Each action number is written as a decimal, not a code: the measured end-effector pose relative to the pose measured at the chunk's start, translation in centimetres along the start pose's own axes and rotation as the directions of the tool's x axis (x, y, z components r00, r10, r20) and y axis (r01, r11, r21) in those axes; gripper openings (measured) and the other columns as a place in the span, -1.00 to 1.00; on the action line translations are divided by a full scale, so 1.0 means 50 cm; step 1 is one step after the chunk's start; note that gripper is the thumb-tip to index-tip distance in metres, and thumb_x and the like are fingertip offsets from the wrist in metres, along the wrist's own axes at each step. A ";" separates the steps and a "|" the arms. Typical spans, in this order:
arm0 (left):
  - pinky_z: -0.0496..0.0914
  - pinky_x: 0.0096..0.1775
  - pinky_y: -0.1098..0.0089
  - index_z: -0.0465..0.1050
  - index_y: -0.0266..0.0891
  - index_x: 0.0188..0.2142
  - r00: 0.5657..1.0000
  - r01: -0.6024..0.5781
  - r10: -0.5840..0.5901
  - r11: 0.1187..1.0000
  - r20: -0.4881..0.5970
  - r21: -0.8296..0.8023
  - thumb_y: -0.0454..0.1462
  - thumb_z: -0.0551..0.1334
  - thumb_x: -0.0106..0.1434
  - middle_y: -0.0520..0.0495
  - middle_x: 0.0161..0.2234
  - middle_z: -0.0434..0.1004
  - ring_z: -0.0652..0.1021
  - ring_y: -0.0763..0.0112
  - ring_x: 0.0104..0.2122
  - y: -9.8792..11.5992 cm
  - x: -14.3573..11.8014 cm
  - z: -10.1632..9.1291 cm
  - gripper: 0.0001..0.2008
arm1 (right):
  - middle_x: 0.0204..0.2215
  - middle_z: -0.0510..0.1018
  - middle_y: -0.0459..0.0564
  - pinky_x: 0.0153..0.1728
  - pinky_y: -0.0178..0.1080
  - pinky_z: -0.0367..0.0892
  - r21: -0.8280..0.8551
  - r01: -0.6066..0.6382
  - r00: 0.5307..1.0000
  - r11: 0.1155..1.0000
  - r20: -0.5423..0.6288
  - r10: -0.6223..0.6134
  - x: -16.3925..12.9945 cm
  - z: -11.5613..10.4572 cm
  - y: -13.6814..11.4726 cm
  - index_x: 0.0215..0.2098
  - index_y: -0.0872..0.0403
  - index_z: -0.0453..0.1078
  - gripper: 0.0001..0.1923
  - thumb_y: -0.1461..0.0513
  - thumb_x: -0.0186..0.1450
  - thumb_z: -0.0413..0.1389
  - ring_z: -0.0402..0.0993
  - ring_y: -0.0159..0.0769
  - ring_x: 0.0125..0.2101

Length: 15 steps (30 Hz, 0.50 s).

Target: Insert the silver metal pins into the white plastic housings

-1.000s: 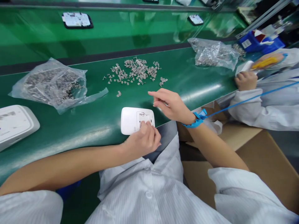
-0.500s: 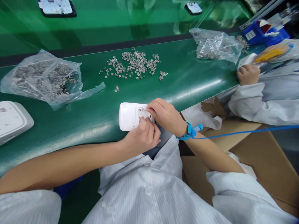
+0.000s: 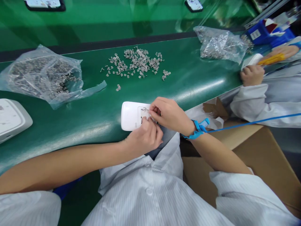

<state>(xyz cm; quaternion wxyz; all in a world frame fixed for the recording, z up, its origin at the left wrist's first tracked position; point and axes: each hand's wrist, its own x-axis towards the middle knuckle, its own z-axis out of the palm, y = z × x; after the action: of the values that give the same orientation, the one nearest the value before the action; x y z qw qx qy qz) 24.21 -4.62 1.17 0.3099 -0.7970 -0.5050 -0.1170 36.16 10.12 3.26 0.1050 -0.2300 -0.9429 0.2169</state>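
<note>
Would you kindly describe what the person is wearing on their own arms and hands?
Both hands are bare, without gloves. The left hand and right hand come from bare forearms; white sleeves with fine pinstripes are pushed up past the elbows. The right wrist carries a blue wrist strap, from which a thin blue cord runs off to the right.

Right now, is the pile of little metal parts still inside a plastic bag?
No, the loose metal parts lie spread bare on the green belt, between two plastic bags.
</note>
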 end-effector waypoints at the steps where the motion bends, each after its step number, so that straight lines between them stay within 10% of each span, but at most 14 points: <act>1: 0.33 -0.06 0.16 0.62 -0.42 -0.13 1.000 0.005 -0.004 1.000 0.005 -0.014 -0.03 0.11 0.50 -0.34 -0.19 0.71 0.66 0.07 -0.19 -0.001 0.001 -0.002 -0.52 | -0.43 0.46 -0.03 -0.37 -0.17 0.26 0.016 -0.003 1.000 1.000 0.005 0.003 0.004 -0.002 0.003 -0.39 0.03 0.32 -0.86 0.33 0.32 0.11 0.38 -0.24 -0.41; 15: 0.24 -0.23 0.16 0.54 -0.23 -0.18 0.980 0.132 -0.093 0.966 0.177 -0.224 0.00 0.10 0.47 -0.19 -0.17 0.65 0.56 -0.17 0.10 -0.010 0.004 -0.011 -0.61 | -0.28 0.63 0.03 -0.23 -0.18 0.32 0.123 0.192 0.969 0.974 0.134 -0.208 0.052 -0.045 0.061 -0.26 0.07 0.58 -0.84 0.18 0.40 0.19 0.50 -0.18 -0.25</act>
<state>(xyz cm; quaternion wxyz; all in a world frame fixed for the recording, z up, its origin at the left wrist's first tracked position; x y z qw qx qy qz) 23.92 -4.64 1.87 0.1638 -0.8049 -0.5560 -0.1269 35.73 14.61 4.11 0.0692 -0.1113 -0.9531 0.2728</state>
